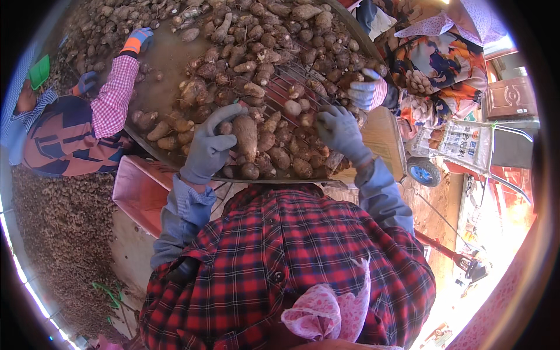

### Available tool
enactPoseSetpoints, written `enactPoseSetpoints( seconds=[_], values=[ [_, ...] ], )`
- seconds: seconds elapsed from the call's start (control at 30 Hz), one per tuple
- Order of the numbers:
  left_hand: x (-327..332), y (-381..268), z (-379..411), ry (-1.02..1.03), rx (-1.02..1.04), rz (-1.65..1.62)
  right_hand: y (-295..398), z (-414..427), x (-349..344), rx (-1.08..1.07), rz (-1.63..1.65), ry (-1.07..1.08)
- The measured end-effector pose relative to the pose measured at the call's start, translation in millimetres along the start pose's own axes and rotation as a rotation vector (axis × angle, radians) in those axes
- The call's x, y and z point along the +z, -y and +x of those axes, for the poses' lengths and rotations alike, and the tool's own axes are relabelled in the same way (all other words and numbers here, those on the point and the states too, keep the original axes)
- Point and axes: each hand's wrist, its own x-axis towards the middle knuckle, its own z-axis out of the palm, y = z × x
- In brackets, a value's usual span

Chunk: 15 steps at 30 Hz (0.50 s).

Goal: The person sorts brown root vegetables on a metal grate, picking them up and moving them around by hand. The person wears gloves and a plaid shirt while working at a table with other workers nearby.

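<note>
My left hand (pixel 212 142), in a grey glove, is at the near side of a heap of taro corms (pixel 280 157). Its thumb and forefinger are spread beside a large elongated corm (pixel 246 136), with a small corm (pixel 225 127) in the gap between them. Whether the fingers grip the large corm is unclear. My right hand (pixel 340 131), gloved in grey too, reaches over the heap's right part with its fingers bent down; its fingertips are hidden. Between the hands, more corms lie on a metal bar grate (pixel 284 98).
The heap lies on a large rimmed table (pixel 280 180). On the right, a co-worker's striped-gloved hand (pixel 369 89) touches corms; at left another's orange-blue glove (pixel 138 41) reaches in. A pink crate (pixel 140 188), cardboard (pixel 380 144) and a blue-hubbed wheel (pixel 422 171) stand close by.
</note>
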Motion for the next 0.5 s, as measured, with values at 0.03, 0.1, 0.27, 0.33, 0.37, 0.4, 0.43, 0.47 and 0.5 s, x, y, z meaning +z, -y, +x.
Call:
enactPoseSetpoints(
  seconds=[0.03, 0.1, 0.27, 0.33, 0.37, 0.4, 0.43, 0.47, 0.5],
  values=[
    [2, -1, 1, -0.009, 0.011, 0.006, -3, -14, -12, 0.008, 0.034, -0.048],
    [-1, -3, 1, 0.013, 0.073, 0.124, 0, -30, -34, 0.044, -0.036, -0.137],
    [14, 5, 8, -0.041, 0.278, 0.289, 33, -34, -51, 0.147, 0.077, -0.302],
    [35, 4, 17, -0.028, 0.263, 0.223, 86, -23, -45, 0.272, 0.675, -0.179],
    [47, 0, 22, -0.012, 0.189, 0.145, 110, -18, -38, 0.373, 1.131, -0.049],
    [62, -17, 23, 0.038, -0.024, -0.030, 121, -13, -27, 0.458, 1.337, -0.032],
    [62, -18, 23, 0.031, -0.031, -0.071, 125, -9, -21, 0.526, 1.549, 0.002],
    [62, -19, 22, 0.030, -0.041, -0.115, 112, -11, -31, 0.587, 1.554, 0.115],
    [63, -19, 22, 0.025, -0.049, -0.158, 98, -19, -28, 0.616, 1.401, 0.056]
  ],
)
